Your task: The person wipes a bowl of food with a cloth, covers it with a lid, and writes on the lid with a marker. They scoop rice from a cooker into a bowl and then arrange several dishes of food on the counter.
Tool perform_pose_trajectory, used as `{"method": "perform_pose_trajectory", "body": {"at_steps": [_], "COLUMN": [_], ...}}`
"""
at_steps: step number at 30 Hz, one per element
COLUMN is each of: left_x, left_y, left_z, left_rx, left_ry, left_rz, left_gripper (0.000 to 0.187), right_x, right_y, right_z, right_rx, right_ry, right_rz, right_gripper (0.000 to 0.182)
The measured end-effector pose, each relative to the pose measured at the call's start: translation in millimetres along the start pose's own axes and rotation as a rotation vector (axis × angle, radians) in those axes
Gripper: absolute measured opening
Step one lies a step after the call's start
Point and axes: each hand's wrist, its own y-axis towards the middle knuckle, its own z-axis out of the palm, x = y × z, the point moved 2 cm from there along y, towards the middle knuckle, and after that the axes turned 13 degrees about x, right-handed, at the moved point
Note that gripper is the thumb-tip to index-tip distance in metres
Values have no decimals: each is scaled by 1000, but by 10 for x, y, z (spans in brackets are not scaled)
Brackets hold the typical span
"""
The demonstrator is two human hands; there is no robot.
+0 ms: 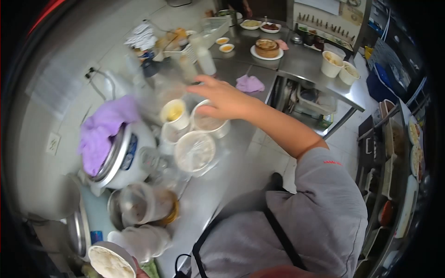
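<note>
Right hand [212,99] hovers, grip spread and empty, by crowded tubs [181,123]; a low sweep could topple one; left hand [140,273] clasps a bowl [124,253].

A round white bowl [111,262] of pale, rice-like food [107,263] is held tilted near blurred translucent containers [141,241].

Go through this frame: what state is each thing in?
Left grip: holding bowl
Bowl: filled with white food
Right grip: open, empty
Cooker: lid on, purple cloth draped over
Small cup: uncovered, yellow contents
Tub: covered in clear plastic
Counter cloth: crumpled
Steamer basket: on plate
</note>
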Motion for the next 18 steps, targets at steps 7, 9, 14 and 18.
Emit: {"method": "perform_pose_trajectory", "body": {"at_steps": [7,9,14,18], "left_x": [-259,-238,-303,-72], "left_y": [-416,-468,-649,-621], "left_z": [2303,3022,4809,6186], "left_rx": [260,458,872,1061], "left_ry": [-867,-981,-1073,-1150], "left_rz": [-262,-338,-529,-681], "left_gripper": [63,62,54,48], "right_x": [-1881,-2088,-2598,-2937], "right_y": [-2238,-2723,-3260,-3243], "right_z": [-83,-192,-476,-630], "right_rx": [393,430,299,202], "right_ry": [274,375,480,469], "right_rz": [538,680,885,900], "right_gripper": [43,41,40,40]}}
